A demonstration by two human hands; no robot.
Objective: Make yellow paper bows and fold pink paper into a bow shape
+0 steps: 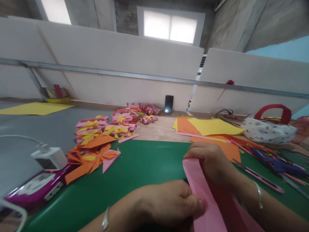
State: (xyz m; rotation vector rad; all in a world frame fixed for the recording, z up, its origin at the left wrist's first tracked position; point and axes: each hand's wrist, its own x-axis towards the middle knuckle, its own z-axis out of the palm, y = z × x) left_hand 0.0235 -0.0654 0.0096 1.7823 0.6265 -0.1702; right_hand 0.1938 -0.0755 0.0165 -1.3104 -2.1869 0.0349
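Observation:
A pink paper strip (205, 196) lies folded on the green mat (145, 164) in front of me. My left hand (166, 203) is closed, its thumb and fingers pinching the near part of the strip. My right hand (210, 161) curls over the strip's far end and presses it down. Both wrists wear thin silver bangles.
A pile of pink, orange and yellow paper flowers (101, 141) lies at the left. Orange and yellow sheets (210, 127) sit behind the mat. A blue glue gun (275, 162), scissors (258, 175), a white bag with a red handle (267, 129), a phone (168, 103) and a purple device (36, 187) surround me.

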